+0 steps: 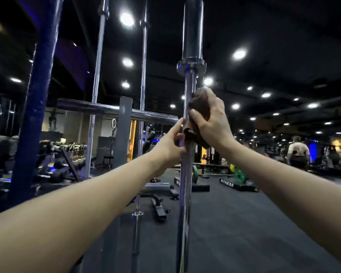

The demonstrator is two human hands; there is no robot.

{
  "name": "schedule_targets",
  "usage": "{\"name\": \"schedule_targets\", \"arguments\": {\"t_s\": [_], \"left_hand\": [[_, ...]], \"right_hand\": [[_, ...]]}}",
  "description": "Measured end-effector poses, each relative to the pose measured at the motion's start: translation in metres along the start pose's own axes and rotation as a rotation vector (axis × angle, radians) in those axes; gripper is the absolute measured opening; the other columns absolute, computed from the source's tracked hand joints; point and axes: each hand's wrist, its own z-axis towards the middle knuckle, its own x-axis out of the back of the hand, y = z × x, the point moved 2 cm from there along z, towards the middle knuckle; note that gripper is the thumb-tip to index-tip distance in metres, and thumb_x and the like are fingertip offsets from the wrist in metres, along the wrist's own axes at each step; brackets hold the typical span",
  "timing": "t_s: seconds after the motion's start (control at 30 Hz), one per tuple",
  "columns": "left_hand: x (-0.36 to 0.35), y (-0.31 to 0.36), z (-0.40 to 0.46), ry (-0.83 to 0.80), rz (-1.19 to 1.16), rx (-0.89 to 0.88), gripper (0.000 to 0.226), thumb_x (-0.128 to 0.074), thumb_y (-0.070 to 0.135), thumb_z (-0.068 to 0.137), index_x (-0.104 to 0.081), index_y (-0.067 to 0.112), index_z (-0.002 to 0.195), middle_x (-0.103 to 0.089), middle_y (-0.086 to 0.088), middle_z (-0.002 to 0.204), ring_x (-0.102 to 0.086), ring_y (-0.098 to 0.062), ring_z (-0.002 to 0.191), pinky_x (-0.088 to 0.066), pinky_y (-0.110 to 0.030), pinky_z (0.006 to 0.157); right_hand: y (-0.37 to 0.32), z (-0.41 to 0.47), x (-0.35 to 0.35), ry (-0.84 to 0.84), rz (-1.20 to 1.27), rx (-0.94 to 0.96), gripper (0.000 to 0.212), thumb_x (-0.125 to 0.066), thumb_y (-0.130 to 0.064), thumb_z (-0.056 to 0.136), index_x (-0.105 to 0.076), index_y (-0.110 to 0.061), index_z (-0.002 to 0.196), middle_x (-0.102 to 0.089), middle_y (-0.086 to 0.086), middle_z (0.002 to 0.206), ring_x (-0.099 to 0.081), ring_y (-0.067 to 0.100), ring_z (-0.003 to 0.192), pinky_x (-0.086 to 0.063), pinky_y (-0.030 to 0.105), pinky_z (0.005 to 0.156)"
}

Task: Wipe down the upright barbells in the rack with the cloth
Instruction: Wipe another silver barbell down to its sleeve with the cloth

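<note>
Standing upright at centre, the nearest chrome steel barbell (186, 174) is gripped by both hands. A brown cloth (200, 107) is clenched round its shaft by the right hand (209, 119); just below, apparently bare, the left hand (169, 142) is curled round it.

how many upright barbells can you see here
3. The nearest barbell stands at centre, gripped by the left hand and by the right hand with the cloth. Two more stand behind to the left: one and another. Others may be hidden.
</note>
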Motion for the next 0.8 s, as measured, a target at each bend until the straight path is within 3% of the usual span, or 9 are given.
{"name": "schedule_targets", "arguments": {"t_s": [0.07,0.17,0.33,0.43,0.5,0.67,0.8], "left_hand": [[0.002,-0.004,0.0,-0.036,-0.059,0.042,0.087,-0.055,-0.013,0.086,-0.026,0.044,0.145,-0.055,0.007,0.111,-0.062,-0.022,0.103,-0.057,-0.044,0.083],[0.003,-0.007,0.003,-0.022,-0.087,0.036,0.087,-0.056,-0.016,0.085,-0.03,0.041,0.146,-0.056,0.002,0.113,-0.063,-0.023,0.099,-0.055,-0.047,0.086],[0.003,-0.015,0.009,0.017,-0.065,-0.004,0.084,-0.056,-0.016,0.084,-0.03,0.036,0.146,-0.056,0.004,0.109,-0.065,-0.016,0.081,-0.06,-0.035,0.07],[0.001,-0.017,0.011,0.045,-0.056,-0.01,0.082,-0.055,-0.019,0.083,-0.037,0.035,0.142,-0.057,0.005,0.103,-0.064,-0.018,0.079,-0.059,-0.033,0.065],[-0.001,-0.017,0.012,0.062,-0.041,-0.025,0.079,-0.055,-0.022,0.081,-0.044,0.031,0.138,-0.058,0.005,0.1,-0.063,-0.019,0.078,-0.059,-0.033,0.065],[-0.002,-0.017,0.011,0.076,-0.046,0.0,0.084,-0.057,-0.019,0.081,-0.038,0.035,0.142,-0.056,0.004,0.104,-0.063,-0.017,0.083,-0.06,-0.035,0.067],[-0.001,-0.016,0.011,0.058,-0.038,0.001,0.085,-0.058,-0.016,0.082,-0.033,0.038,0.144,-0.055,0.003,0.108,-0.065,-0.018,0.083,-0.06,-0.04,0.074]], "right_hand": [[-0.002,0.003,0.002,-0.041,-0.105,0.024,0.059,-0.056,-0.017,0.091,-0.033,-0.025,0.144,-0.037,0.009,0.136,-0.039,0.028,0.118,-0.034,0.041,0.105],[-0.011,0.025,0.005,-0.021,-0.273,0.084,0.051,-0.05,-0.012,0.093,-0.037,-0.021,0.141,-0.035,0.011,0.135,-0.039,0.037,0.11,-0.036,0.044,0.099],[-0.019,0.06,-0.012,0.096,-0.355,0.114,0.037,-0.048,-0.02,0.097,-0.042,-0.023,0.134,-0.031,0.012,0.134,-0.036,0.04,0.114,-0.041,0.046,0.096],[-0.009,0.032,-0.023,0.131,-0.359,0.141,0.037,-0.051,-0.02,0.094,-0.042,-0.025,0.129,-0.027,0.012,0.132,-0.03,0.037,0.117,-0.047,0.043,0.08],[0.0,0.003,-0.029,0.097,-0.403,0.186,0.043,-0.053,-0.024,0.093,-0.038,-0.025,0.133,-0.023,0.012,0.134,-0.027,0.036,0.119,-0.042,0.038,0.072],[-0.004,0.041,-0.019,0.059,-0.334,0.053,0.051,-0.052,-0.031,0.095,-0.028,-0.02,0.138,-0.018,0.016,0.138,-0.025,0.041,0.126,-0.044,0.052,0.087],[-0.01,0.065,-0.022,0.096,-0.29,0.012,0.051,-0.05,-0.034,0.096,-0.025,-0.015,0.136,-0.019,0.016,0.137,-0.029,0.042,0.125,-0.046,0.051,0.089]]}}
